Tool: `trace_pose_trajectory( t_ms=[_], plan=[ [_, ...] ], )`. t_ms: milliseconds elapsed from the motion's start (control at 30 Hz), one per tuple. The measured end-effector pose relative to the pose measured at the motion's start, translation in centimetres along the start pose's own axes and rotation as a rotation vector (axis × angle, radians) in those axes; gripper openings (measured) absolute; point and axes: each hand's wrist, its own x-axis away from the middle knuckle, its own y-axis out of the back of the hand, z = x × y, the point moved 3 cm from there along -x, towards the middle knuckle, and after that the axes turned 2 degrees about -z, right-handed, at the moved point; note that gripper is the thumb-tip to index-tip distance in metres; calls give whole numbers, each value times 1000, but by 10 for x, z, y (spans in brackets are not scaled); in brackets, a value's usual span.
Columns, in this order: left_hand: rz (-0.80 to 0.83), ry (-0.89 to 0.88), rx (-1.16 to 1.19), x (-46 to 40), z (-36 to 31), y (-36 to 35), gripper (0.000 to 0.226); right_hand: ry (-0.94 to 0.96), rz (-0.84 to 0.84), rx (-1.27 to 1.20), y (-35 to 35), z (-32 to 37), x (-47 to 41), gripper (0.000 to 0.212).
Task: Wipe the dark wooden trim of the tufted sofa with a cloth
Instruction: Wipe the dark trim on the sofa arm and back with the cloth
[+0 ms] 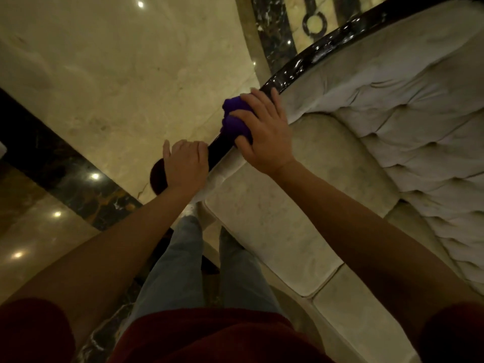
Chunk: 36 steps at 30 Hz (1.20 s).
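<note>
trim [309, 62]: dark glossy wooden rail along the top edge of the sofa [392, 142]; long axis runs diagonally, from low near the person up and away to the far right.
cloth [235, 119]: purple, bunched, sitting right on the trim, wrapped partly over its outer side.
right hand [264, 137]: on top of the cloth, fingers [258, 100] curled over it and pressing it onto the rail; thumb side sits toward the cushion.
left hand [187, 166]: lower on the same rail, just beside the right, fingers folded over the edge, gripping bare wood, no cloth. Looks like bracing.
key relation: most of the visible trim lies beyond the right hand's fingers, up the rail. Right hand is the nearer one to it. Likely next stroke slides along the axis, away from the body; the short bare bit between the hands lies behind the cloth.
surface: rail is narrow, curved, shiny with light spots; I'd expect the cloth to glide easily, and it could slip off toward the floor side.
upholstery: pale tufted back and seat cushions right of the rail, touching it.
room: polished cream marble floor [117, 74] with dark inlaid bands, ceiling lights reflected. Dim, warm light.
person: standing close against the sofa end, red top, light jeans.
</note>
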Motion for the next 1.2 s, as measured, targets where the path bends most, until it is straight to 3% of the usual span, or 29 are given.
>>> trace_pose_trajectory(
  t_ms=[167, 300, 500, 667, 767, 900, 1033, 1200],
  plan=[
    [100, 29, -6, -25, -33, -3, 23, -67, 15, -44, -9, 17, 6, 46],
    [113, 74, 17, -27, -36, -8, 23, -78, -39, -38, -11, 9, -7, 36],
    [-23, 70, 152, -38, -46, -9, 37, -70, -143, -41, 8, -49, -52, 26],
    [1, 146, 117, -63, -63, -10, 44, -125, -143, 42, 23, -92, -70, 35],
    [16, 168, 120, -74, -73, -11, 44, -86, -136, 73, 24, -82, -68, 43],
    [-15, 307, 301, -74, -74, -11, 47, -62, -143, -32, 9, -59, -46, 28],
    [31, 170, 143, -78, -88, -3, 44, -2, -260, -13, 9, -81, -62, 12],
    [78, 124, 105, -125, -134, -5, 40, 58, -224, 63, 24, -143, -89, 25]
  ],
)
